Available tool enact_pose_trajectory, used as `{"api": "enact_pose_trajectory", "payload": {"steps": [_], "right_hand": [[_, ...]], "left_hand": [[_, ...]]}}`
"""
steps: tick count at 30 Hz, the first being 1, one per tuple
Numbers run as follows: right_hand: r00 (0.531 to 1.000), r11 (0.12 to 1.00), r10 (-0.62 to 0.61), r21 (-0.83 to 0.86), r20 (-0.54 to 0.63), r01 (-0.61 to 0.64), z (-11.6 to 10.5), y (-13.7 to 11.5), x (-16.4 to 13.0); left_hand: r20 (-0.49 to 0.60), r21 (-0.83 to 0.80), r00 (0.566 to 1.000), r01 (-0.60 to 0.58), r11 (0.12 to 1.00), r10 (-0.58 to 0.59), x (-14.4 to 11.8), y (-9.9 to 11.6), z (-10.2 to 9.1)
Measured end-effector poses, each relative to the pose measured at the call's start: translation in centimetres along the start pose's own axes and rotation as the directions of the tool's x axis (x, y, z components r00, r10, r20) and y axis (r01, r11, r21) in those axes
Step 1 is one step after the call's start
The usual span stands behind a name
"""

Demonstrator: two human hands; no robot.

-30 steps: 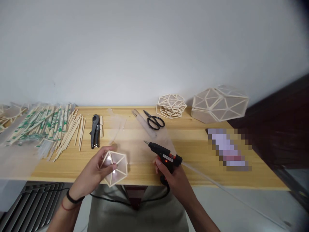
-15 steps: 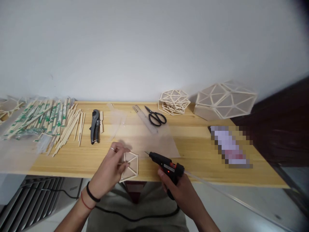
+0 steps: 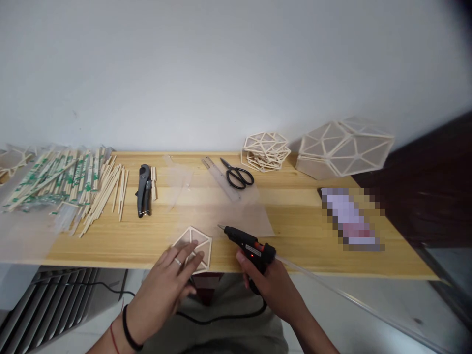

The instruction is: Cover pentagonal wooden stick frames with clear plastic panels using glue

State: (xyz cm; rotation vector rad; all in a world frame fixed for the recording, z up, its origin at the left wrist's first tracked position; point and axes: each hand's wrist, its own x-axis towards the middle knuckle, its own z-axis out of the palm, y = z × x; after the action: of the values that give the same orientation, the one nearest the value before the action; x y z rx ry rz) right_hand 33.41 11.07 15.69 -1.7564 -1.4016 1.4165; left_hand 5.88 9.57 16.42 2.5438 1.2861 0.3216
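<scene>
A small pentagon frame of pale wooden sticks lies flat at the front edge of the wooden table. My left hand rests on its near side, fingers spread over it and pressing it down. My right hand grips a black hot glue gun with a lit red light. Its nozzle points left, just right of the frame and not touching it. A clear glue stick juts out behind the gun to the right.
Loose chopsticks and wrapped packs cover the left of the table. A black cutter, a ruler, scissors, clear sheets, stacked stick frames and a large faceted shade lie farther back. A blurred flat item is right.
My left hand lowered the pentagon frame from the air onto the table's front edge and now lies flat over it. The glue gun stayed just right of it.
</scene>
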Motion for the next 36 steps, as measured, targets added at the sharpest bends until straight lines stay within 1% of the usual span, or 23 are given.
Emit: {"api": "enact_pose_trajectory", "payload": {"steps": [2, 3, 5, 6, 7, 8, 9, 10, 11, 12, 13, 14, 15, 17, 19, 21, 23, 27, 30, 34, 36], "right_hand": [[1.000, 1.000, 0.007, 0.002, 0.009, -0.007, -0.1, 0.0, 0.0], [1.000, 1.000, 0.008, 0.005, 0.014, -0.008, -0.1, 0.1, 0.0], [1.000, 1.000, -0.011, 0.021, 0.016, 0.011, -0.1, 0.4, 0.0], [1.000, 0.999, -0.027, 0.029, 0.011, 0.027, 0.0, 0.5, 0.1], [0.999, 0.998, -0.045, 0.039, -0.002, 0.045, 0.1, 0.6, 0.1], [0.998, 0.996, -0.065, 0.057, -0.020, 0.066, 0.2, 0.6, 0.2], [0.995, 0.992, -0.086, 0.085, -0.050, 0.090, 0.4, 0.4, 0.3], [0.990, 0.985, -0.106, 0.125, -0.088, 0.117, 0.6, 0.2, 0.3], [0.984, 0.975, -0.124, 0.170, -0.126, 0.144, 0.9, -0.2, 0.4], [0.978, 0.962, -0.134, 0.214, -0.161, 0.168, 1.1, -0.7, 0.4], [0.974, 0.951, -0.138, 0.252, -0.181, 0.181, 1.3, -1.3, 0.4], [0.973, 0.943, -0.132, 0.280, -0.188, 0.182, 1.6, -1.9, 0.4], [0.976, 0.938, -0.119, 0.303, -0.182, 0.170, 1.8, -2.6, 0.3], [0.984, 0.925, -0.086, 0.354, -0.157, 0.137, 2.2, -3.6, 0.3], [0.988, 0.899, -0.050, 0.425, -0.148, 0.109, 2.7, -4.2, 0.4], [0.986, 0.868, -0.032, 0.484, -0.161, 0.107, 3.0, -4.2, 0.6], [0.983, 0.855, -0.033, 0.505, -0.179, 0.120, 3.2, -4.0, 0.8], [0.984, 0.853, -0.013, 0.511, -0.175, 0.103, 3.2, -3.5, 1.1], [0.985, 0.871, -0.033, 0.478, -0.170, 0.112, 3.1, -3.2, 1.3], [0.982, 0.909, -0.042, 0.401, -0.186, 0.115, 3.0, -2.9, 1.7], [0.981, 0.925, -0.041, 0.365, -0.188, 0.109, 3.0, -2.7, 1.9]], "left_hand": [[0.002, 0.038, 0.999, -0.052, 0.998, 0.051, -0.8, -0.5, -0.1], [-0.006, 0.029, 0.997, -0.078, 0.997, 0.078, -1.1, -0.8, -0.4], [-0.077, -0.046, 0.991, -0.114, 0.992, 0.110, -1.5, -1.3, -1.3], [-0.137, -0.110, 0.987, -0.102, 0.989, 0.087, -1.5, -1.4, -1.9], [-0.199, -0.196, 0.980, -0.055, 0.979, 0.015, -1.4, -1.5, -2.4], [-0.245, -0.306, 0.964, 0.022, 0.952, -0.101, -1.2, -1.4, -2.9], [-0.257, -0.437, 0.935, 0.114, 0.892, -0.246, -0.8, -1.2, -3.2], [-0.232, -0.574, 0.889, 0.204, 0.793, -0.396, -0.4, -0.9, -3.4], [-0.175, -0.700, 0.836, 0.266, 0.662, -0.520, 0.1, -0.5, -3.4], [-0.115, -0.805, 0.791, 0.280, 0.523, -0.601, 0.6, -0.1, -3.3], [-0.070, -0.881, 0.757, 0.259, 0.396, -0.650, 1.2, 0.4, -2.9], [-0.029, -0.931, 0.740, 0.225, 0.287, -0.673, 1.7, 1.0, -2.5], [0.000, -0.960, 0.727, 0.192, 0.203, -0.686, 2.2, 1.5, -2.0], [0.050, -0.985, 0.726, 0.150, 0.088, -0.685, 3.0, 2.7, -1.1], [0.085, -0.993, 0.729, 0.120, 0.004, -0.679, 3.4, 3.7, -0.4], [0.108, -0.994, 0.727, 0.097, -0.054, -0.678, 3.7, 4.5, 0.0], [0.126, -0.992, 0.716, 0.081, -0.098, -0.687, 3.8, 5.0, 0.2], [0.160, -0.983, 0.665, 0.042, -0.178, -0.729, 4.1, 5.5, 0.5], [0.165, -0.980, 0.648, 0.024, -0.197, -0.743, 4.3, 5.7, 0.7], [0.173, -0.978, 0.648, 0.026, -0.206, -0.742, 4.3, 5.6, 1.0], [0.177, -0.979, 0.647, 0.042, -0.197, -0.741, 4.2, 5.6, 1.2]]}}
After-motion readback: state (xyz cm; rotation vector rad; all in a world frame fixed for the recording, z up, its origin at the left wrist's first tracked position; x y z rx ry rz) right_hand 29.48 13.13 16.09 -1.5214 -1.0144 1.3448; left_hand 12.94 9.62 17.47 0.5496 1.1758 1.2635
